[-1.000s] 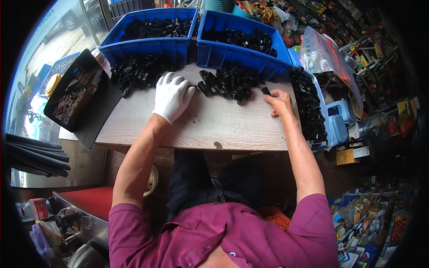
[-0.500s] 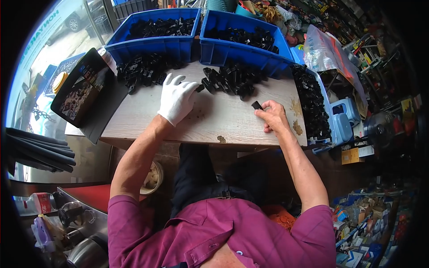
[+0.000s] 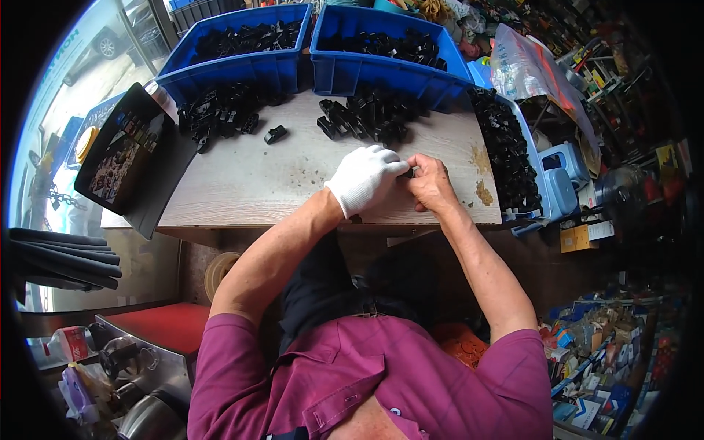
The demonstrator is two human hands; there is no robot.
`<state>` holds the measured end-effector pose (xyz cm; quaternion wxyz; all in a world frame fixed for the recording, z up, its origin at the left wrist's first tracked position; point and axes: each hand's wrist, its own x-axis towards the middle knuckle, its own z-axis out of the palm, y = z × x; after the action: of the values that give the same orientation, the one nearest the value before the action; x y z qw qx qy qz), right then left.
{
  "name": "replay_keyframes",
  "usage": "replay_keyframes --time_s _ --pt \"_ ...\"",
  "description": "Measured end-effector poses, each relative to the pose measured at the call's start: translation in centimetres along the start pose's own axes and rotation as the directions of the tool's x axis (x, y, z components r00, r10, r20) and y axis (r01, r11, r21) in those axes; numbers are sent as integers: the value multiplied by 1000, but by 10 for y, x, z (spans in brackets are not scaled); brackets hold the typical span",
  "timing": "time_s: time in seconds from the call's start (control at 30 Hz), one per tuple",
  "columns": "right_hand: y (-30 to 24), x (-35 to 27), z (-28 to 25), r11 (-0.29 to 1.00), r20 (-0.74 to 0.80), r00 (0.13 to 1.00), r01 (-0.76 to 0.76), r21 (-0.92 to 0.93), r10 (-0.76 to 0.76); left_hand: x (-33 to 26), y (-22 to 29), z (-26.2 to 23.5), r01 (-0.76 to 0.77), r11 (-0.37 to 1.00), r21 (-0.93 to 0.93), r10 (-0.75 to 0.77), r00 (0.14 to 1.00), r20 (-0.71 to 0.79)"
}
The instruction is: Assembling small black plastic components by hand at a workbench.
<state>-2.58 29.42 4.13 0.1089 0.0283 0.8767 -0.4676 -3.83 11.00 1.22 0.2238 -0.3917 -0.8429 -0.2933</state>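
My left hand point(image 3: 367, 180), in a white knitted glove, meets my bare right hand point(image 3: 433, 183) above the right front part of the table. Both hands are closed, fingertips together around a small black plastic part point(image 3: 408, 173). Most of that part is hidden by the fingers, so whether it is one piece or two I cannot tell. Beyond my hands lies a heap of similar black parts point(image 3: 370, 117). A second heap point(image 3: 220, 114) is at the left, with a single black part point(image 3: 276, 134) lying apart from it on the tabletop.
Two blue bins point(image 3: 235, 70) point(image 3: 389, 77) holding black parts stand along the table's point(image 3: 242, 183) far edge. A dark tablet-like screen point(image 3: 125, 150) leans at the left. Past the right edge is a light-blue tray point(image 3: 539, 158) of black parts. A pale bucket point(image 3: 218, 273) sits below.
My left hand has moved right, from beside the heaps to my right hand. My right hand has shifted slightly left. The single black part at the left now shows where my glove was.
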Motion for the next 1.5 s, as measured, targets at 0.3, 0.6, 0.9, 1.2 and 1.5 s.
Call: replay_keyframes --time_s 0.3,0.6,0.9,1.2,1.5 --pt "2 -1 -3 999 31 999 33 12 -34 -4 -6 6 -12 993 -117 11 1000 -6" --pt "-2 -5 0 1000 15 1000 23 -3 -23 -13 7 0 -13 995 99 12 1000 12" --pt "10 -5 -6 981 10 998 52 184 -55 -31 -35 -71 379 818 432 -266 916 -299" --pt "5 -1 -8 936 -47 995 -64 346 85 -58 -90 -96 454 732 508 -514 857 -26" --pt "21 47 -83 789 -502 821 108 604 273 -69 -57 -84 413 911 7 -390 865 -317"
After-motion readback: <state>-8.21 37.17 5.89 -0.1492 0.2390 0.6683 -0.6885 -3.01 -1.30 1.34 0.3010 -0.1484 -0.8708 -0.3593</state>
